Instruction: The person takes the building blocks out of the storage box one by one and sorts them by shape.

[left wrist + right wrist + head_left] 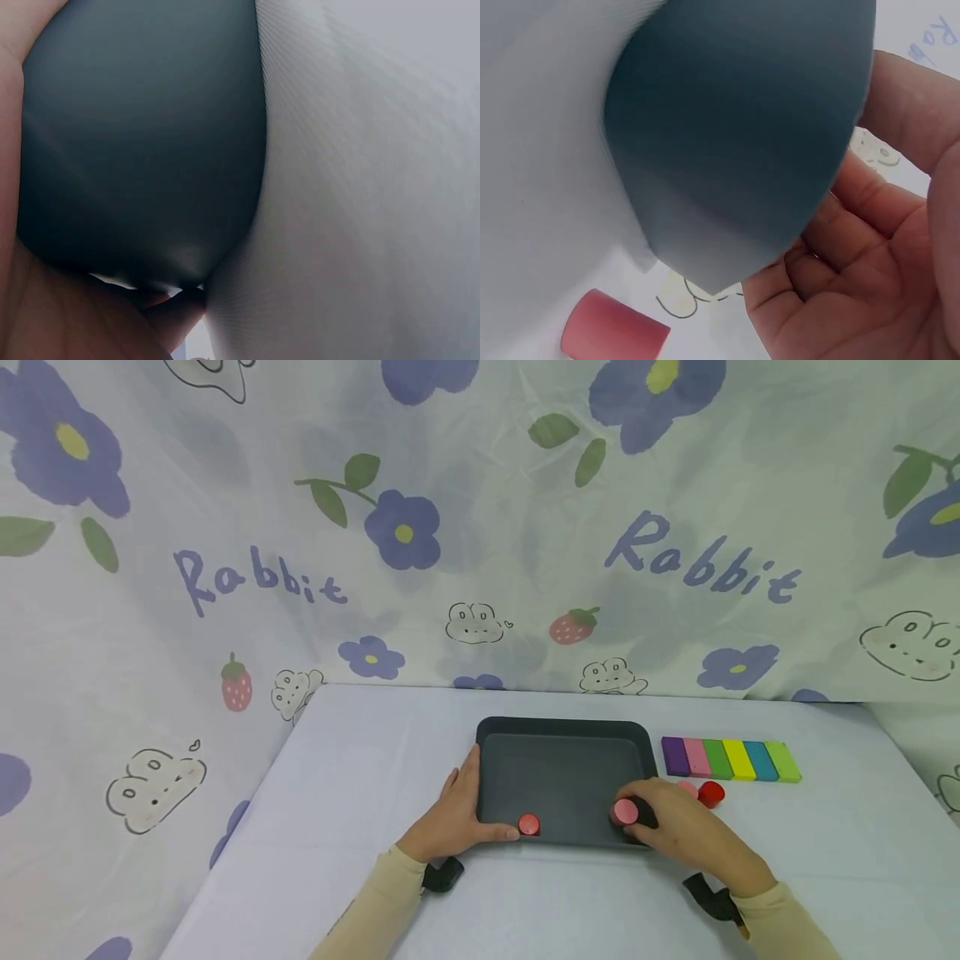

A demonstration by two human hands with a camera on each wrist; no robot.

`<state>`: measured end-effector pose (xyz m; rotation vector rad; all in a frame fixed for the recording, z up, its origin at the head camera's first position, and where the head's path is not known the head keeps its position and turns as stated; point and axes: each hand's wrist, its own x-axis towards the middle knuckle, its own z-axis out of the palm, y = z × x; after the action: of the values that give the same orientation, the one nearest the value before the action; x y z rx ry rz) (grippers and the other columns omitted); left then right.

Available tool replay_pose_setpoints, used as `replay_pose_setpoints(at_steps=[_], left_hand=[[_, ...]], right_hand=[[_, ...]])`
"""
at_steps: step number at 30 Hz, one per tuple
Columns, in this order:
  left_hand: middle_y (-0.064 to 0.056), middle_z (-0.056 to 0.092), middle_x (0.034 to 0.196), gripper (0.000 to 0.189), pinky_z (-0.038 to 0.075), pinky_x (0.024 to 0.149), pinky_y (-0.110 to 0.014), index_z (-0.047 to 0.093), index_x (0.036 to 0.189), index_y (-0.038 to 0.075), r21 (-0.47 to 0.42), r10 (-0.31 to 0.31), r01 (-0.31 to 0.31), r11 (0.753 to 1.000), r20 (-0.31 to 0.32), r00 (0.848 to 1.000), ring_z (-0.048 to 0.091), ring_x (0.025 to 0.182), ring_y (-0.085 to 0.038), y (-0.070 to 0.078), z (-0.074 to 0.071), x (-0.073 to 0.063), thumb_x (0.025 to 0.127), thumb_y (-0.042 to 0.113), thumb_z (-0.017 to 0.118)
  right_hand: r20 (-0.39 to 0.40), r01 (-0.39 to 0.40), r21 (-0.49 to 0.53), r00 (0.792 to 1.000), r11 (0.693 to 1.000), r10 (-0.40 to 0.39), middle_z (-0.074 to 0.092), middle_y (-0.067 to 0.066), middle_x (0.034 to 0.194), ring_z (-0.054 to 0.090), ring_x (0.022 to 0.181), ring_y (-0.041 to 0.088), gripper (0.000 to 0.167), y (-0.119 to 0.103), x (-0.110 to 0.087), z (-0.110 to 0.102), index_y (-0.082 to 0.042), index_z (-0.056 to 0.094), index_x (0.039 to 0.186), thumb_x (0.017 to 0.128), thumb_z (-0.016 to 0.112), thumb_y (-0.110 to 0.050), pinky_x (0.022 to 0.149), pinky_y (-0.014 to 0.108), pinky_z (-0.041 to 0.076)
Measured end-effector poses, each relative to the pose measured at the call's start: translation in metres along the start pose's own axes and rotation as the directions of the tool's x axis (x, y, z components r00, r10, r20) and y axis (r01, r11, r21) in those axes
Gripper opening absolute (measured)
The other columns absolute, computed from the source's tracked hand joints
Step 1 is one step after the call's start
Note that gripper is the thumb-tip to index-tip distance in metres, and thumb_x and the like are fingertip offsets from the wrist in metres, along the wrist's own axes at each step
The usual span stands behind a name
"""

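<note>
A dark grey rectangular tray [558, 777] lies on the white table. My left hand [457, 822] rests against its front left corner, fingers extended along the left side and thumb on the front rim. The left wrist view shows that hand close against the tray wall [142, 150]. Inside the tray, near the left thumb, stands a red cylinder [528, 824]. Between thumb and fingers my right hand [675, 827] pinches a pink cylinder [626, 812] at the tray's front right corner. In the right wrist view the tray [735, 150] hides the pinched cylinder.
Right of the tray a row of several coloured blocks [731, 760] lies side by side. Below them stand a red cylinder [712, 794] and a second pink cylinder [686, 788], partly hidden by my right hand. A printed cloth [525, 527] hangs behind the table.
</note>
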<state>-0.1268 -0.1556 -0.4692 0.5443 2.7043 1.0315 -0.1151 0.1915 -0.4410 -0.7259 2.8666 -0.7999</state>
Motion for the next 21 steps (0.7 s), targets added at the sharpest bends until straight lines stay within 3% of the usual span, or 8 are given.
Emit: replay_pose_setpoints(at_steps=[7,15,21], left_hand=[[-0.013,-0.002,0.168,0.137,-0.001,0.123,-0.047,-0.009,0.159,0.001,-0.004,-0.004,0.004,1.0,0.006,1.0,0.004,0.154,-0.022,0.0007,-0.0006,-0.0002,0.076,0.068,0.076],[-0.013,-0.002,0.168,0.137,-0.001,0.123,-0.047,-0.009,0.159,0.001,-0.002,-0.004,0.004,1.0,0.003,1.0,0.004,0.154,-0.022,0.0009,-0.001,-0.0007,0.076,0.068,0.077],[-0.013,-0.002,0.168,0.137,0.0,0.123,-0.047,-0.009,0.159,0.001,0.003,-0.005,0.005,1.0,0.003,1.0,0.004,0.154,-0.022,0.0009,-0.0009,-0.0005,0.076,0.068,0.077]], right_hand=[[-0.033,0.006,-0.005,0.999,1.0,-0.006,0.069,0.002,0.108,0.064,0.1,0.024,0.033,0.0005,-0.0021,-0.0045,-0.009,0.069,0.111,0.081,0.084,-0.011,0.089,0.049,0.056],[-0.08,-0.017,-0.001,0.997,1.0,0.017,0.068,0.007,0.114,0.063,0.107,0.029,0.035,0.0034,-0.007,-0.0064,-0.009,0.068,0.113,0.082,0.083,-0.011,0.092,0.052,0.054],[-0.097,-0.027,0.013,0.995,1.0,0.028,0.068,0.004,0.112,0.063,0.102,0.024,0.035,0.0061,-0.0102,-0.01,-0.01,0.069,0.113,0.082,0.084,-0.013,0.087,0.048,0.057]])
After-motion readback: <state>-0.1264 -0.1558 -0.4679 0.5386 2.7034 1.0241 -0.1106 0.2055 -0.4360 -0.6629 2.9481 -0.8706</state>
